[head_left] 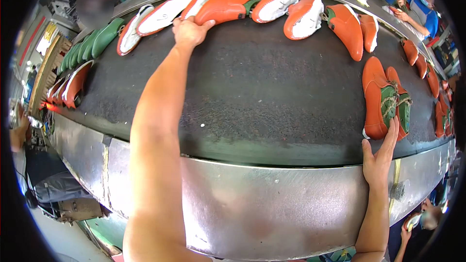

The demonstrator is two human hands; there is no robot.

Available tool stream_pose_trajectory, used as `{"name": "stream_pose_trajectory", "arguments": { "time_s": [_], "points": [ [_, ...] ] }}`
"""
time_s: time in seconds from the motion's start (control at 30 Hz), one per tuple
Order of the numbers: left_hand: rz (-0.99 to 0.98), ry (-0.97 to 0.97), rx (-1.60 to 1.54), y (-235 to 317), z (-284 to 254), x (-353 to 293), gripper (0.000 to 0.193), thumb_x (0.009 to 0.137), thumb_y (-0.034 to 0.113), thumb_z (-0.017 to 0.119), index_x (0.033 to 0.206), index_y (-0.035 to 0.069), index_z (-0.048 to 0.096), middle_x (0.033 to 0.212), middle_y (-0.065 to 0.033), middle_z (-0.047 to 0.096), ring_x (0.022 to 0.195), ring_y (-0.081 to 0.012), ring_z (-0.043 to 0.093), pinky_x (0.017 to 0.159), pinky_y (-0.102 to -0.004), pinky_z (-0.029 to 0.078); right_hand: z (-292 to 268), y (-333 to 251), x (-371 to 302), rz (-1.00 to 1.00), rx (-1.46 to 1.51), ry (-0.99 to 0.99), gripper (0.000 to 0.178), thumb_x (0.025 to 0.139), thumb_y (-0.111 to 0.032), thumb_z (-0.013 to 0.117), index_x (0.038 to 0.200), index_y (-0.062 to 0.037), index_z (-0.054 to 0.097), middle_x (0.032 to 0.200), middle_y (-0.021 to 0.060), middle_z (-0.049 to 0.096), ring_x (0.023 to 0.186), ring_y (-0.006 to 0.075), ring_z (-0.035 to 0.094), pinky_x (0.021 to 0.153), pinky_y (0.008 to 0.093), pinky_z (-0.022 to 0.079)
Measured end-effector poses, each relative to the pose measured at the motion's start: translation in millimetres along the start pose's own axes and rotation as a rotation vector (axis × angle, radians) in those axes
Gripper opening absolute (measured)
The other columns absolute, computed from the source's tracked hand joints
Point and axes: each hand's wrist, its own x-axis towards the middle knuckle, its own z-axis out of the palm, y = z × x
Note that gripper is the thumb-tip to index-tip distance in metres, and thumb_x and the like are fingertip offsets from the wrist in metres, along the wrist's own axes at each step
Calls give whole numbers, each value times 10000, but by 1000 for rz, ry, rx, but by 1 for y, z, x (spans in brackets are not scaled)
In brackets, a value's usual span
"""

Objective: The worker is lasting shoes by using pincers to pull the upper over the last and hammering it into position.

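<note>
At the far side of a dark conveyor belt (pixel 262 92), my left hand (pixel 190 32) is closed around the toe of an orange shoe (pixel 225 8) lying on its side. Its thumb rests on the near face of the toe, and the other fingers are partly hidden. On the right, my right hand (pixel 380 157) has its fingers stretched out against the heel end of an orange lace-up shoe (pixel 374 80) with green inside and tan laces. A second orange shoe (pixel 402 98) lies close beside that one.
Orange shoes with white soles (pixel 167 13) line the belt's far edge. Green shoes (pixel 105 38) and more orange shoes (pixel 76 85) stand at the left. A metal ledge (pixel 276 208) borders the near side. Across the belt is a person in blue (pixel 428 13).
</note>
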Motion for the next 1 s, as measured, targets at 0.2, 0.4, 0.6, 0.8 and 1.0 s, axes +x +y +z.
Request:
{"name": "stream_pose_trajectory", "arguments": {
  "time_s": [0.2, 0.4, 0.6, 0.8, 1.0],
  "points": [
    [3, -25, 26, -11, -59, -81, 758, 830, 635, 665, 1239, -3, 649, 1431, -258, 449, 1321, -380, 468, 1098, -435, 412, 1, 3, -7, 1, 50, 54, 839, 811, -42, 693, 1519, 14, 246, 1590, 236, 226, 1476, 416, 224, 1202, 465, 219],
    [93, 131, 9, -77, -206, -239, 714, 859, 560, 669, 1198, -67, 619, 1306, -296, 542, 1232, -427, 526, 1038, -440, 437, 12, 8, -2, 5, 44, 81, 830, 835, -123, 725, 1497, 51, 256, 1572, 248, 218, 1452, 447, 216, 1194, 485, 228],
    [131, 236, -83, -122, -266, -431, 563, 842, 385, 765, 1091, -100, 624, 1122, -306, 556, 1005, -452, 566, 901, -481, 460, 1, -4, -9, 20, 4, 119, 768, 836, -190, 743, 1464, -6, 342, 1575, 179, 240, 1463, 419, 209, 1138, 572, 283],
    [203, 574, 32, -94, -222, -564, 428, 775, 186, 819, 1008, -49, 547, 1412, -309, 436, 1216, -466, 472, 1034, -531, 378, -77, -75, -118, -551, 381, 163, 453, 862, -181, 689, 1257, -2, 558, 1320, 234, 543, 1242, 429, 497, 1052, 493, 389],
    [-418, 81, -1716, -49, -198, -634, 552, 925, 410, 667, 1251, -9, 518, 1291, -197, 570, 1106, -295, 590, 838, -359, 509, -128, -32, -387, -517, 420, -721, 315, 795, -341, 768, 911, -83, 629, 915, 120, 625, 838, 332, 622, 728, 437, 515]
  ]
}}
